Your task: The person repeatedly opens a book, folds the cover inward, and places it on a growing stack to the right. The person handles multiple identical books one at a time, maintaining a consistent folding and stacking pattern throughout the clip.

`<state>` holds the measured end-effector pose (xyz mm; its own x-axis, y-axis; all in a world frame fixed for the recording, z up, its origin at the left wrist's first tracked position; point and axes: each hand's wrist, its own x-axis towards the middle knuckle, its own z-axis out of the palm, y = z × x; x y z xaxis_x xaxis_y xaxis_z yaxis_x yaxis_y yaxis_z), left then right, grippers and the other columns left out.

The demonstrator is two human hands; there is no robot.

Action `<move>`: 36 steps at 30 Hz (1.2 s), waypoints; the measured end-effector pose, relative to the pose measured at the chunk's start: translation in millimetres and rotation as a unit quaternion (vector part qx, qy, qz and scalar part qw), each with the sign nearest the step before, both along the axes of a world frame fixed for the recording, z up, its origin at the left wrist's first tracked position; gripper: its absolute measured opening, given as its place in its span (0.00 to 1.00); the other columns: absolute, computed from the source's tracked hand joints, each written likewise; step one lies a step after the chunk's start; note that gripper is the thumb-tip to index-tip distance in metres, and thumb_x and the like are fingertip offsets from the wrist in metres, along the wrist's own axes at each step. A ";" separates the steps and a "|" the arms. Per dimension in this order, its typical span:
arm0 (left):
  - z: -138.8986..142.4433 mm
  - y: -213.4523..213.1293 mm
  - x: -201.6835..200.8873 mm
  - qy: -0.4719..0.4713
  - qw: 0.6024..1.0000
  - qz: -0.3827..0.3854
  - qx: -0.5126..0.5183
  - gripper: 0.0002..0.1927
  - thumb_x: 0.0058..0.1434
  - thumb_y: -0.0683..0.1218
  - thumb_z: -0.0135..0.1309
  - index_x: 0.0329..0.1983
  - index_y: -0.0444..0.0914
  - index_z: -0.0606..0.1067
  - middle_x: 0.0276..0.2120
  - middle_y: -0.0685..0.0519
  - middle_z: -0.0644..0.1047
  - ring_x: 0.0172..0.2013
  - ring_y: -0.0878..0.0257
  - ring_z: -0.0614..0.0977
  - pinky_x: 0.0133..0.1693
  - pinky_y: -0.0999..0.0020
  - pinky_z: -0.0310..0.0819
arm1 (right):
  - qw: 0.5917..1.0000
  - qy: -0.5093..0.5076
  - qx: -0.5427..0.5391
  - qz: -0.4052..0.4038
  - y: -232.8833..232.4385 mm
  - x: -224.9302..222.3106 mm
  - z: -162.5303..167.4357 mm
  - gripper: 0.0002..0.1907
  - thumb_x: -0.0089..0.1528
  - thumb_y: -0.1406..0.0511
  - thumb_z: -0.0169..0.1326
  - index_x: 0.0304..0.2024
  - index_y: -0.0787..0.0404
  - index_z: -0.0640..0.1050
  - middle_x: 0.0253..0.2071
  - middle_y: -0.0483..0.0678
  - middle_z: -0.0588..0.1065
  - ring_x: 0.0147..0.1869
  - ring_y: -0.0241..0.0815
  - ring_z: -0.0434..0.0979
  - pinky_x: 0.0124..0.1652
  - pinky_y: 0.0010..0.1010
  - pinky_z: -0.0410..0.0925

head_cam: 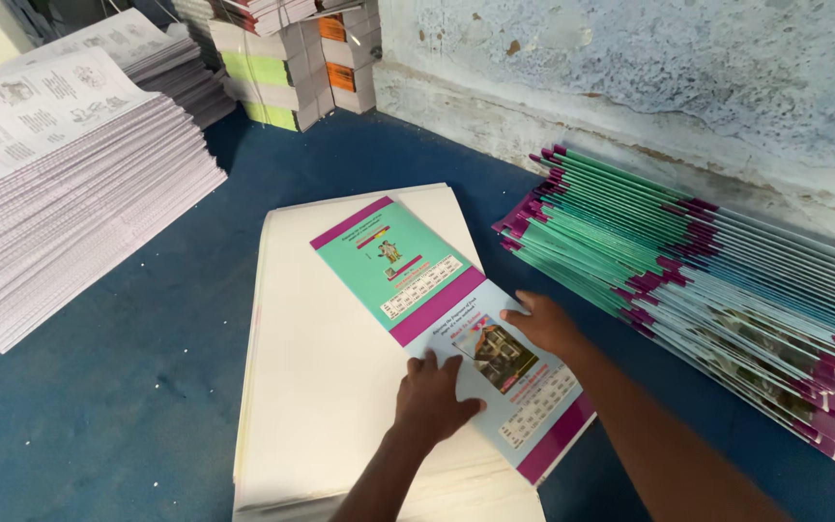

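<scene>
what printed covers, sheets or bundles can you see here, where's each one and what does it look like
Cover sheet: on the white paper stack, under left hand and right hand; long rectangle, teal and pale blue panels, magenta bands.
Cover pile: right, by the wall; fanned teal and magenta edges.
Printed sheets: left, tall stack, white with black print.
Bundles: top centre, white blocks with green and orange labels.

A: Any packages, labels, signs, screens?
B: No screens or signs. Bundled blocks of white paper (287,68) stacked at the far wall, wrapped with green and orange rectangular label bands (341,75).
</scene>
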<state>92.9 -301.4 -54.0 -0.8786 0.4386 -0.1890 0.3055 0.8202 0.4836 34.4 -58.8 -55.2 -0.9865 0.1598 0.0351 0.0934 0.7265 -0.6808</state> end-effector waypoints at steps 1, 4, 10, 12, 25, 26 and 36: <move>0.7 -0.2 -0.2 -0.003 1.000 -0.012 0.008 0.45 0.50 0.60 0.69 0.69 0.43 0.66 0.67 0.36 0.62 0.66 0.37 0.63 0.62 0.48 0.67 | 1.000 0.003 0.018 -0.002 -1.1 -3.2 4.3 0.41 0.58 0.51 0.67 0.65 0.69 0.70 0.61 0.65 0.73 0.63 0.55 0.76 0.57 0.39 0.69; 2.1 -5.4 -0.6 -0.020 0.998 -0.037 0.042 0.51 0.50 0.59 0.71 0.73 0.43 0.59 0.72 0.34 0.54 0.70 0.36 0.57 0.67 0.48 0.59 | 0.999 -0.017 -0.004 -0.034 -5.8 -11.2 18.0 0.43 0.51 0.57 0.70 0.64 0.68 0.71 0.53 0.63 0.78 0.55 0.52 0.81 0.54 0.37 0.72; 9.8 -17.6 -0.7 -0.033 0.989 0.032 0.140 0.59 0.51 0.54 0.70 0.78 0.48 0.44 0.75 0.35 0.43 0.74 0.38 0.49 0.68 0.50 0.59 | 0.995 -0.062 -0.083 -0.006 10.6 -31.7 44.7 0.24 0.51 0.63 0.67 0.50 0.63 0.84 0.42 0.56 0.84 0.43 0.45 0.83 0.44 0.34 0.72; 12.8 -19.3 -2.2 -0.046 0.987 0.060 0.141 0.62 0.51 0.54 0.70 0.78 0.50 0.40 0.75 0.36 0.41 0.74 0.39 0.49 0.69 0.50 0.58 | 0.993 -0.046 -0.111 0.002 27.9 -36.5 50.2 0.23 0.52 0.64 0.66 0.50 0.62 0.84 0.41 0.55 0.85 0.41 0.44 0.83 0.43 0.34 0.72; 34.0 -3.6 4.6 -0.105 0.992 0.068 0.005 0.62 0.54 0.57 0.69 0.79 0.54 0.36 0.76 0.39 0.42 0.76 0.43 0.44 0.70 0.48 0.57 | 0.943 0.128 0.274 -0.138 173.1 -20.1 188.7 0.19 0.62 0.63 0.60 0.57 0.48 0.82 0.46 0.58 0.81 0.46 0.60 0.81 0.50 0.50 0.70; 35.3 -2.7 5.4 -0.108 0.992 0.067 -0.001 0.62 0.54 0.56 0.69 0.79 0.54 0.36 0.76 0.40 0.43 0.76 0.43 0.44 0.70 0.48 0.58 | 0.934 0.149 0.292 -0.141 181.1 -14.2 202.6 0.19 0.63 0.63 0.59 0.57 0.48 0.82 0.46 0.57 0.81 0.46 0.58 0.82 0.50 0.48 0.71; 28.2 10.0 5.6 -0.080 0.994 0.062 -0.035 0.62 0.53 0.56 0.70 0.78 0.54 0.37 0.76 0.37 0.41 0.76 0.38 0.41 0.69 0.44 0.59 | 0.813 0.259 0.501 -0.142 277.8 7.6 209.1 0.12 0.70 0.67 0.55 0.55 0.52 0.82 0.40 0.50 0.81 0.42 0.49 0.80 0.51 0.52 0.62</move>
